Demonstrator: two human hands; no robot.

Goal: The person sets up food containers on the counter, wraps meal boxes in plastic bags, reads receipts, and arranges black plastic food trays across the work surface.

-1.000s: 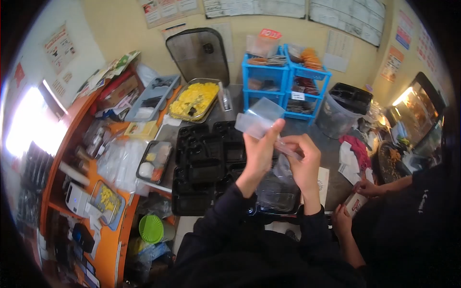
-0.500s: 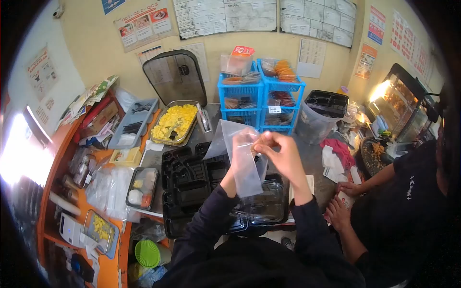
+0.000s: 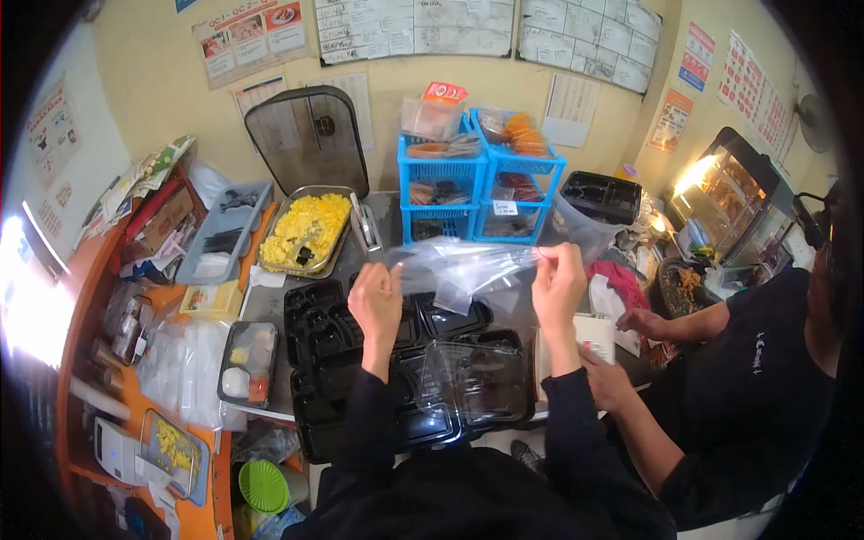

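A clear plastic bag (image 3: pixel 468 268) is stretched sideways between my two hands, above the counter. My left hand (image 3: pixel 376 304) pinches its left end, and the fingers of my right hand (image 3: pixel 559 274) are closed on its right end. Below the bag lie several black compartment trays (image 3: pixel 346 378). A clear lid (image 3: pixel 472 382) rests over the trays nearest to me, on the right.
Scrambled egg fills a glass dish (image 3: pixel 306 229) at the back left. Behind the bag stand blue baskets (image 3: pixel 441 193). A packed meal tray (image 3: pixel 247 364) sits left. At right, a co-worker's hand (image 3: pixel 605 378) touches a white box (image 3: pixel 589 335).
My hands have moved apart, and the bag that hung crumpled between them is now pulled out sideways. The co-worker's hands have separated. The view has shifted somewhat.
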